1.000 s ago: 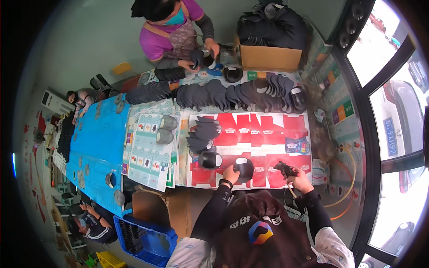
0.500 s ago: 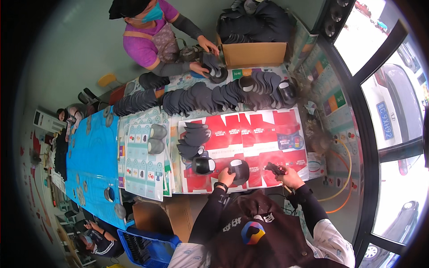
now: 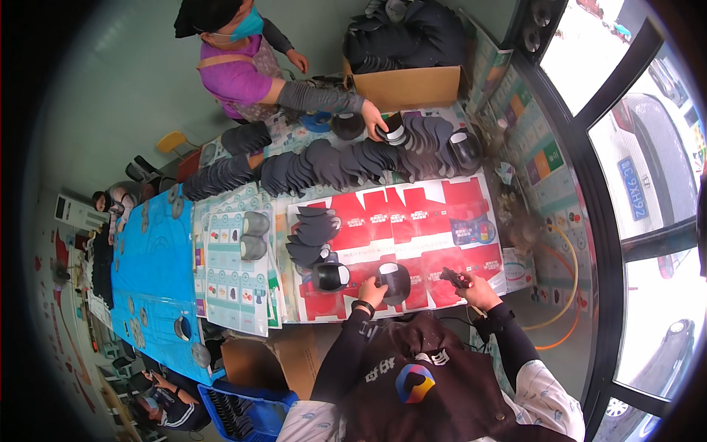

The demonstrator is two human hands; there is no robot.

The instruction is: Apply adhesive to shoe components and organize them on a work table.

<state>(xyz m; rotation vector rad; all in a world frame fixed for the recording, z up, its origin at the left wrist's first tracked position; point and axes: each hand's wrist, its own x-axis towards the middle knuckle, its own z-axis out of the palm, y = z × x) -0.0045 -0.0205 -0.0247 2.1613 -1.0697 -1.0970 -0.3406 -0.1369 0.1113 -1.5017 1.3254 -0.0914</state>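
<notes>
My left hand (image 3: 370,292) grips a dark shoe upper with a white inner patch (image 3: 394,280) on the red sheet (image 3: 412,228) covering the table. My right hand (image 3: 477,290) is closed round a small black tool (image 3: 452,278), a little to the right of the upper. Another dark upper (image 3: 331,276) lies just left of my left hand, and a small stack of dark pieces (image 3: 313,232) sits behind it.
Across the table a person in a purple top reaches a hand (image 3: 373,118) into a long row of dark uppers (image 3: 331,163). A cardboard box (image 3: 405,85) full of dark pieces stands at the far right. A blue cloth (image 3: 151,272) covers the left table. A blue crate (image 3: 236,412) sits below.
The person opposite has stretched an arm out to the row of uppers. My hands have stayed near the table's front edge with the upper and the tool.
</notes>
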